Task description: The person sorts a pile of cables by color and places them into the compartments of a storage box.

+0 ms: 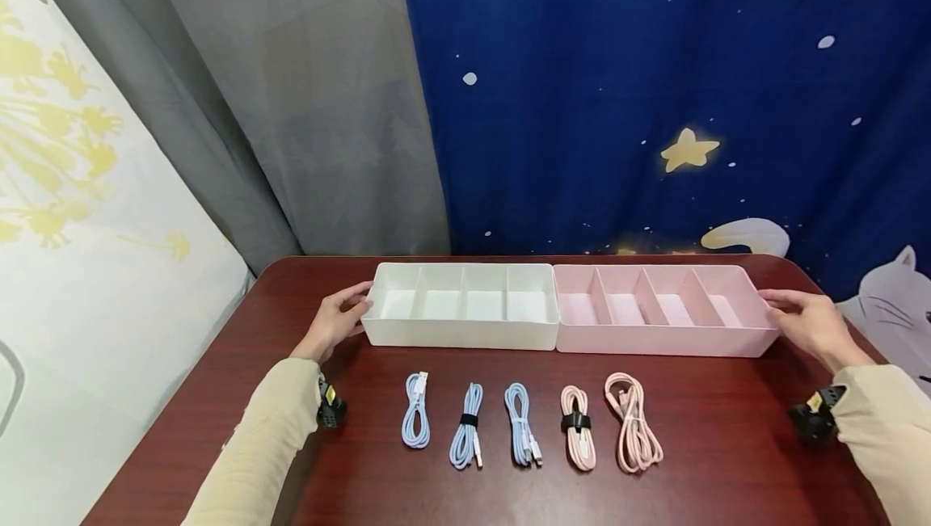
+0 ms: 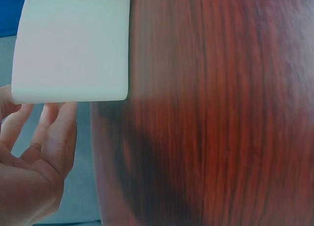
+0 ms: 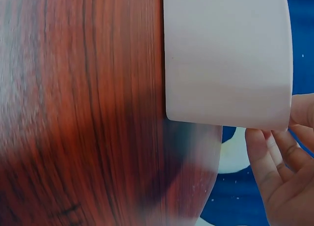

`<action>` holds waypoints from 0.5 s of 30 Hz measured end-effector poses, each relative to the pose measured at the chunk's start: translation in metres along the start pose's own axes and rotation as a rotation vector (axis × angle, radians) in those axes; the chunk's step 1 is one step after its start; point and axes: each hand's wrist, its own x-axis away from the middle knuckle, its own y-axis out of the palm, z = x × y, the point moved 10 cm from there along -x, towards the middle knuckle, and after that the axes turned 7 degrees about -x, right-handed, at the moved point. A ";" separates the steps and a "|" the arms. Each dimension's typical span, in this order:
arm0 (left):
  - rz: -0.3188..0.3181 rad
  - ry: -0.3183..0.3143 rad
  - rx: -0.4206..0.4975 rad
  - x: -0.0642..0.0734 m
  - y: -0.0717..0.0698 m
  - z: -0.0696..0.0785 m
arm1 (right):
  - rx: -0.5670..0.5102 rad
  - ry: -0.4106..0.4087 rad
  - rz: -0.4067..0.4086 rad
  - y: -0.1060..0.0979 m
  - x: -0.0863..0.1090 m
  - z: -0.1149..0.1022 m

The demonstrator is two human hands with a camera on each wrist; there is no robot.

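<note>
A white divided organizer box (image 1: 461, 334) and a pink one (image 1: 662, 340) stand end to end on the table, their inner ends meeting. My left hand (image 1: 338, 317) is at the outer end of the white box, its fingertips against the end wall. At the opposite end, my right hand (image 1: 810, 324) touches the pink box's outer wall with its fingers. Up close in the left wrist view, extended fingers (image 2: 61, 132) meet the white box's end. The right wrist view shows fingertips (image 3: 257, 140) right at the pink box's edge.
In front of the boxes lies a row of coiled cables: a light blue one (image 1: 416, 421), two more blue ones (image 1: 467, 433) (image 1: 520, 425), a pink one with a black strap (image 1: 579, 441) and a larger pink coil (image 1: 635, 429). Curtains (image 1: 349, 106) hang behind the table.
</note>
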 end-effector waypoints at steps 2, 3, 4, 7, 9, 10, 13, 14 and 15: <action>-0.002 -0.003 -0.009 0.002 -0.003 -0.001 | 0.011 -0.007 0.010 0.001 0.001 -0.007; -0.003 -0.006 -0.013 0.003 -0.005 -0.002 | 0.015 -0.012 0.011 0.002 0.003 -0.012; -0.002 -0.008 -0.013 0.004 -0.007 -0.003 | -0.004 -0.009 -0.010 0.002 0.005 -0.021; 0.003 -0.021 -0.019 0.006 -0.011 -0.005 | -0.041 -0.028 -0.036 0.000 0.016 -0.052; 0.006 -0.028 -0.025 0.007 -0.013 -0.006 | -0.057 -0.031 -0.057 -0.004 0.026 -0.082; 0.008 -0.033 -0.030 0.007 -0.014 -0.006 | -0.056 -0.029 -0.062 -0.005 0.032 -0.095; 0.011 -0.047 -0.050 0.010 -0.017 -0.009 | -0.011 -0.038 -0.046 -0.008 0.042 -0.121; 0.012 -0.049 -0.053 0.011 -0.018 -0.010 | 0.000 -0.027 -0.059 -0.008 0.044 -0.128; 0.013 -0.052 -0.054 0.013 -0.019 -0.011 | 0.006 -0.024 -0.062 -0.007 0.044 -0.129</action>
